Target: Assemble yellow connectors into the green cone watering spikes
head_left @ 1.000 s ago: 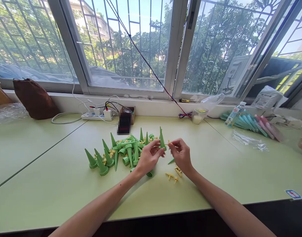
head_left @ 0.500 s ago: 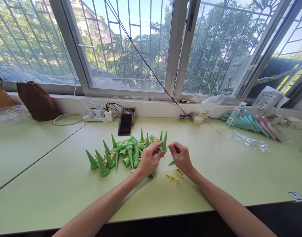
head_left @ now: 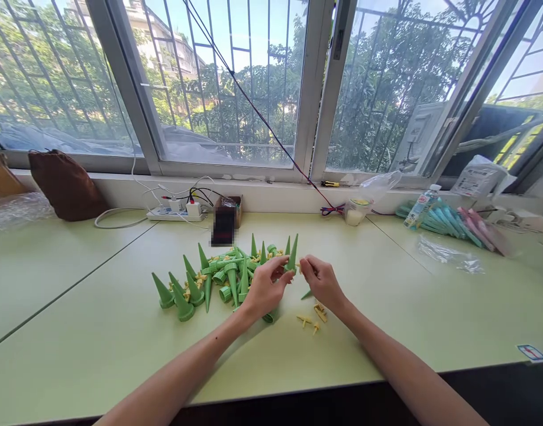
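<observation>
Between the thumb and fingers of my left hand (head_left: 263, 290) is a green plastic cone spike (head_left: 293, 253), its point upward. My right hand (head_left: 322, 283) is closed in a pinch just to the right of it, on a small yellow plastic piece (head_left: 299, 268) that shows only partly. Under and left of my left hand spreads a heap of green cone spikes (head_left: 230, 275) mixed with yellow bits. A few small yellow T-shaped plastic pieces (head_left: 304, 320) lie on the table below my right hand. A green tip (head_left: 306, 294) pokes out beside that hand.
Along the back of the pale green table (head_left: 98, 349) are a brown drawstring bag (head_left: 65, 183), a power strip (head_left: 174, 214), a small box (head_left: 234, 207) and a plastic cup (head_left: 355, 212). A bottle (head_left: 422, 206) and teal and pink packs (head_left: 453, 223) lie at the right.
Both hands stay close together at nearly the same place, with the right hand slightly nearer the cone spike. The whole view has shifted a little.
</observation>
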Action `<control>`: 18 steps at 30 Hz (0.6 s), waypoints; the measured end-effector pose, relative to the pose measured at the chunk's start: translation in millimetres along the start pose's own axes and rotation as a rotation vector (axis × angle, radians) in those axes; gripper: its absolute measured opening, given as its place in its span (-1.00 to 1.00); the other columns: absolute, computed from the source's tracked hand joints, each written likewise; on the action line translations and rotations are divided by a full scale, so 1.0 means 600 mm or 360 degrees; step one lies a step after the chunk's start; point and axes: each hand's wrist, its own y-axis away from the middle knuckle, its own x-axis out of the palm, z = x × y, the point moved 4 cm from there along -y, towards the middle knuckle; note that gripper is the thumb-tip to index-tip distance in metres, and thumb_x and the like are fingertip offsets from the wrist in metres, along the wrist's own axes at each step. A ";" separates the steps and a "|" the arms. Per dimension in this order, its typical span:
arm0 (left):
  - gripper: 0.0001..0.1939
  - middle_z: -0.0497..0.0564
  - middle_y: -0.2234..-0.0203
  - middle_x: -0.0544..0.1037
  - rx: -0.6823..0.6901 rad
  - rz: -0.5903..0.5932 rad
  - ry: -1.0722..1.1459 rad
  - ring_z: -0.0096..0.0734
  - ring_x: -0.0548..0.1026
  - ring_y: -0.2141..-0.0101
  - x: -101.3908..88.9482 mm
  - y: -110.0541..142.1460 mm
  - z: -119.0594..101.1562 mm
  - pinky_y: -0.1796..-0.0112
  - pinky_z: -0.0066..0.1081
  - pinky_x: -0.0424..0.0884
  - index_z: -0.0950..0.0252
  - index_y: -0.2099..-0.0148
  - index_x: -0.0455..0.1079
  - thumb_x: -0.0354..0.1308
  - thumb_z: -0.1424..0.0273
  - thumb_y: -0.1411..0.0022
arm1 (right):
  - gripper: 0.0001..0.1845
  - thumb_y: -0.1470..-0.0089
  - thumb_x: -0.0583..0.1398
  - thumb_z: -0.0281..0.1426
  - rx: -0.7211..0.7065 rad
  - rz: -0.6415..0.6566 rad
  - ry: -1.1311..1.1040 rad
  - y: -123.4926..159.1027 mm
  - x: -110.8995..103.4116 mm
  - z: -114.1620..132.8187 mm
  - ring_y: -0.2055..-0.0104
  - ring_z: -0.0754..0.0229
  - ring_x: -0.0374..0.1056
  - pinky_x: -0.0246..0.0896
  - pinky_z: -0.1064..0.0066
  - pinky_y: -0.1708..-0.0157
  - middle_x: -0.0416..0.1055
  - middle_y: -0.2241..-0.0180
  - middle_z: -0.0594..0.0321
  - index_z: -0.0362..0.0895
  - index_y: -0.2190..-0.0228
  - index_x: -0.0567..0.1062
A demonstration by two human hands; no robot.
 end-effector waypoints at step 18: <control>-0.71 0.08 0.19 0.51 0.0090 -0.0005 -0.0117 -0.40 0.55 0.42 0.004 0.006 0.002 0.31 -0.33 0.53 0.27 0.00 0.44 0.19 0.34 -0.24 | -0.53 -0.33 -0.04 -0.14 0.0065 0.0193 -0.0177 0.002 0.007 -0.016 0.62 0.31 0.00 -0.06 0.46 0.61 0.08 0.65 0.41 -0.07 0.58 0.15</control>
